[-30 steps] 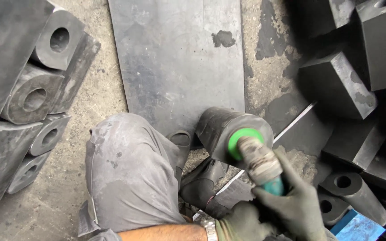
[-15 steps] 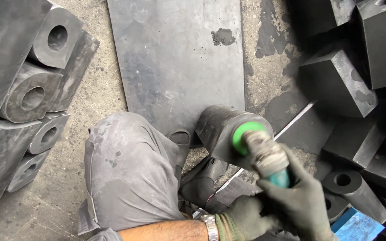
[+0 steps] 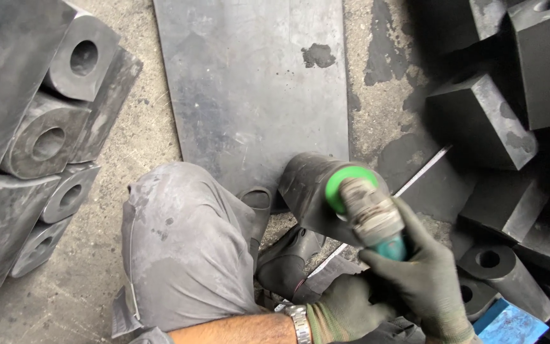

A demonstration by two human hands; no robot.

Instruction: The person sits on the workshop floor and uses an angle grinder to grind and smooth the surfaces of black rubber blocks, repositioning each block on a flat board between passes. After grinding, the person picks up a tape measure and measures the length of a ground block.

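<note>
Black rubber dominates the scene. The right hand (image 3: 431, 280), in a dark glove, has its fingers (image 3: 415, 229) clamped around the teal body of a hand-held grinder (image 3: 377, 220), whose green disc (image 3: 345, 181) lies against the end of a dark rubber cylinder (image 3: 310, 188); the grip sits well back on the tool, seemingly so that the disc end remains free to meet the work. The left hand (image 3: 345, 312), gloved likewise and wearing a metal wristwatch (image 3: 298, 323), is curled closed low beside the tool; what its fingers grip cannot be told. The cylinder rests on the floor (image 3: 154, 140) just beside the person's bent knee (image 3: 186, 242) and boot (image 3: 288, 261), probably braced there against rolling. Beyond it lies a flat rubber sheet (image 3: 249, 83). Stacked bored rubber blocks (image 3: 52, 140) stand at left; solid blocks (image 3: 479, 121) and a bored roller (image 3: 504, 271) lie at right.
</note>
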